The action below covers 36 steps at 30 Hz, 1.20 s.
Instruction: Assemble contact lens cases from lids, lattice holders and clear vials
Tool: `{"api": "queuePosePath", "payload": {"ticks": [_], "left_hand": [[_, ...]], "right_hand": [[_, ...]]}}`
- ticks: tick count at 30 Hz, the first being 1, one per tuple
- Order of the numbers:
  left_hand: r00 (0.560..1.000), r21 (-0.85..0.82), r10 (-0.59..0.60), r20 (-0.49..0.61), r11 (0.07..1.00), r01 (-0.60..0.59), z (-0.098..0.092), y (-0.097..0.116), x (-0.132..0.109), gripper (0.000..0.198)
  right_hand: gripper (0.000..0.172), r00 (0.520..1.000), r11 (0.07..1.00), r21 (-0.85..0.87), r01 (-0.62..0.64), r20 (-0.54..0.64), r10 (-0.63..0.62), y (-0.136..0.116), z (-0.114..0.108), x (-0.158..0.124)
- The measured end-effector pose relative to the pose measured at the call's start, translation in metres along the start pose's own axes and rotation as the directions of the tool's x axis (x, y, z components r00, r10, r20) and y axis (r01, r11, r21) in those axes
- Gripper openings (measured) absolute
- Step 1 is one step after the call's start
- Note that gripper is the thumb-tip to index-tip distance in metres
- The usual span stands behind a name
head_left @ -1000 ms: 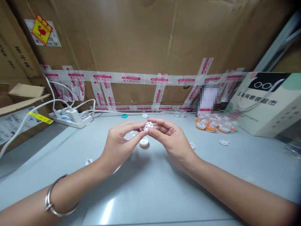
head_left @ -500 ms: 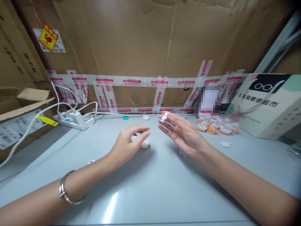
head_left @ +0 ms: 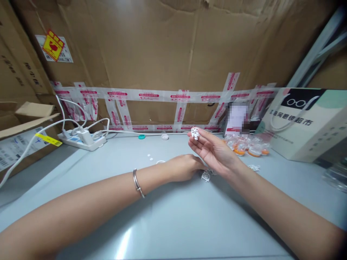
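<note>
Raised above the table, my right hand (head_left: 213,148) pinches a small white openwork piece (head_left: 195,133) at its fingertips. My left hand (head_left: 185,167) reaches across beneath it, fingers bent down at the tabletop beside white openwork pieces (head_left: 206,176). Its fingertips are partly hidden, so what they grip cannot be made out. A white round rim (head_left: 161,162) shows just behind my left wrist. Two tiny white discs (head_left: 150,157) lie left of it. Farther back are a green ring (head_left: 141,137) and a white ring (head_left: 165,137).
Several clear-topped orange-based round items (head_left: 255,151) stand at right, by a paper bag (head_left: 303,124). Another white openwork piece (head_left: 254,168) lies in front of them. A power strip (head_left: 88,143) with white cables sits at left. A large taped cardboard box (head_left: 151,54) stands behind.
My left hand has moved right, from beside the white-and-orange round item to the loose white pieces. My right hand has turned slightly, showing the face of its white piece. The view has shifted slightly.
</note>
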<state>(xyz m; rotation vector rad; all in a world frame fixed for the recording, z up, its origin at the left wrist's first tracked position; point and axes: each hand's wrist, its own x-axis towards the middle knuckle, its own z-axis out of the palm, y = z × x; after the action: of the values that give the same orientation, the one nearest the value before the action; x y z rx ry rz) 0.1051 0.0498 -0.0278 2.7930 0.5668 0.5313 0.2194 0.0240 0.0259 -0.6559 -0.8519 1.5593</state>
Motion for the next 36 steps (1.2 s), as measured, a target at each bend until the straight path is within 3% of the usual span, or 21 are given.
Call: {"api": "queuePosePath", "payload": {"ticks": [2, 6, 12, 13, 16, 19, 21, 26, 31, 36], "left_hand": [[0.997, 0.005, -0.065, -0.037, 0.998, 0.065, 0.005, -0.002, 0.003, 0.025], [0.975, -0.014, -0.175, -0.133, 0.984, 0.175, 0.002, -0.001, 0.0, 0.02], [0.887, -0.194, -0.388, -0.249, 0.918, 0.347, -0.043, 0.013, -0.049, 0.01], [0.872, -0.262, -0.426, -0.241, 0.894, 0.364, -0.051, 0.016, -0.059, 0.012], [0.811, -0.655, -0.564, -0.153, 0.672, 0.344, -0.065, 0.023, -0.083, 0.014], [0.814, -0.77, -0.555, -0.172, 0.591, 0.241, -0.068, 0.024, -0.096, 0.019], [0.819, -0.752, -0.529, -0.222, 0.627, 0.201, -0.069, 0.022, -0.099, 0.019], [0.775, -0.638, -0.525, -0.353, 0.741, 0.211, -0.069, 0.024, -0.102, 0.019], [0.823, -0.302, -0.31, -0.476, 0.937, 0.178, -0.065, 0.03, -0.103, 0.023], [0.843, -0.044, -0.121, -0.524, 0.992, 0.115, -0.06, 0.027, -0.106, 0.028]], "right_hand": [[0.002, 1.0, 1.0, -0.008, -0.016, 0.01, 0.016, 0.001, 0.0, -0.001], [0.005, 0.999, 0.999, -0.046, -0.029, 0.043, 0.031, 0.002, 0.0, -0.002], [0.005, 0.996, 0.997, -0.07, -0.016, 0.089, 0.022, 0.004, 0.002, -0.006], [0.006, 0.995, 0.996, -0.089, -0.023, 0.099, 0.032, 0.006, 0.003, -0.007], [0.008, 0.991, 0.983, -0.169, -0.079, 0.096, 0.096, 0.012, 0.008, -0.011], [0.013, 0.981, 0.962, -0.229, -0.151, 0.089, 0.175, 0.02, 0.009, -0.014], [0.016, 0.972, 0.95, -0.26, -0.173, 0.11, 0.207, 0.025, 0.008, -0.014], [0.018, 0.966, 0.933, -0.312, -0.18, 0.121, 0.227, 0.034, 0.007, -0.015], [0.022, 0.943, 0.909, -0.371, -0.188, 0.192, 0.273, 0.036, 0.012, -0.019], [0.023, 0.917, 0.9, -0.398, -0.179, 0.264, 0.299, 0.037, 0.015, -0.022]]}}
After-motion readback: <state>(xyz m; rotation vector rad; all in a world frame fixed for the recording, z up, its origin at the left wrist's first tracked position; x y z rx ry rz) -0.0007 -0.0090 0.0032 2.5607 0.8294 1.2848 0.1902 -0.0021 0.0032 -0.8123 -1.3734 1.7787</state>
